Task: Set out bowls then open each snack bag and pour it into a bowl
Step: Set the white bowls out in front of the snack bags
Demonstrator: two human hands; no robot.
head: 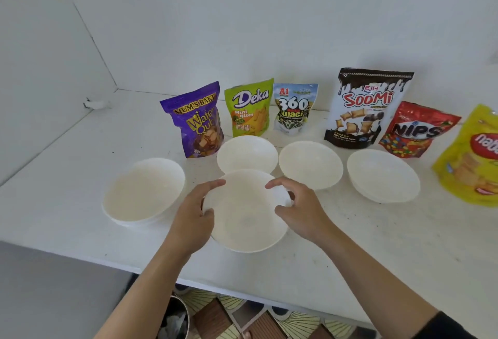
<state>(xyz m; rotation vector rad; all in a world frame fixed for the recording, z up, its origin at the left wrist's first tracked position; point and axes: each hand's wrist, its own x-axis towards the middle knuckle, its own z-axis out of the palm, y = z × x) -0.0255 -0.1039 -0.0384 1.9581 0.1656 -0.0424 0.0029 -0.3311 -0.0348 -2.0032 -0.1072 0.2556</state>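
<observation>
- Nearest bowl [246, 217], white and with nothing in it, sat at the front middle of the white table [363, 236], held between both hands; whether it rested on the surface or was lifted just off it could not be told.
- The left hand [192, 210] gripped its left rim, thumb inside and forefinger curved over the far edge.
- The right hand [297, 204] gripped the right rim, thumb inside and fingers curled over the edge.
- Four more white bowls lay around it: the left bowl [144, 190], the back bowl [247, 153] just behind and partly overlapped by the held one, the middle bowl [310, 163] and the right bowl [382, 174].
- Six snack bags stood upright and sealed in a row behind the bowls: the purple wafer bag [195, 123], the green Deka bag [249, 108], the 360 Kuaci bag [294, 109], the Soomi bag [366, 109], the red Nips bag [416, 131] and the yellow bag [471, 158] at the right edge of view.
- Below the table's front edge showed a patterned floor [269, 317] and a metal bin [175, 321].
</observation>
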